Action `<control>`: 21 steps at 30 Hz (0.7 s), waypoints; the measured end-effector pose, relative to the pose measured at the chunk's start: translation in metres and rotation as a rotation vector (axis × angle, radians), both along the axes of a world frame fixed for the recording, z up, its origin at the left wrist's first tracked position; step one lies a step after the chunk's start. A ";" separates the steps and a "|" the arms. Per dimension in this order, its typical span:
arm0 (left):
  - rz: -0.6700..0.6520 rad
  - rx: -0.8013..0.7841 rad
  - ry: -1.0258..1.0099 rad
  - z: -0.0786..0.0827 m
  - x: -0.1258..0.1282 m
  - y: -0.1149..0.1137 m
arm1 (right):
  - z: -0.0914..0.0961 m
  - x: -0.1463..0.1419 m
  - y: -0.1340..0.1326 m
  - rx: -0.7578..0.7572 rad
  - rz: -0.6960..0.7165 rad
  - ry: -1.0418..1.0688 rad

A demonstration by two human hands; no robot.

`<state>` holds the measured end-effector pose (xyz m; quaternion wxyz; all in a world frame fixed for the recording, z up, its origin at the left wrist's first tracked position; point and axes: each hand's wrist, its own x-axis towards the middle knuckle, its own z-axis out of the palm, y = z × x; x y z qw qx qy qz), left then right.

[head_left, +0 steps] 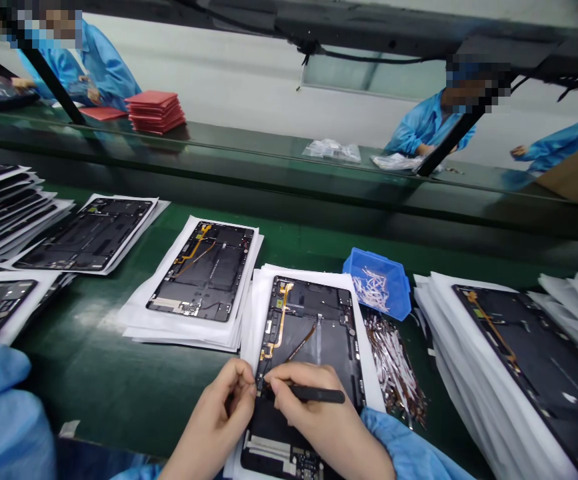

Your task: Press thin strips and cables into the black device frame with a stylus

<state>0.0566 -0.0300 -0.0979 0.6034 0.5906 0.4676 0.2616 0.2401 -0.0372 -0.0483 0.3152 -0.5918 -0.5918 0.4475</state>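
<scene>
Head view: blue bin (pixel 397 288) with small flex strips (pixel 370 288).

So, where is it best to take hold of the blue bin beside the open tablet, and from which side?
Grip the blue bin by its near rim, coming from above and from the near side. It is open-topped, with thin raised walls, so fingers can probably pinch a wall. The tablet on white sheets crowds its left, and a pile of strips lies just in front, so lift clear of those.
</scene>
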 end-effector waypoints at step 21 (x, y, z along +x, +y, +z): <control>0.054 0.149 0.096 0.001 0.011 -0.009 | 0.001 -0.001 -0.002 0.033 0.003 0.004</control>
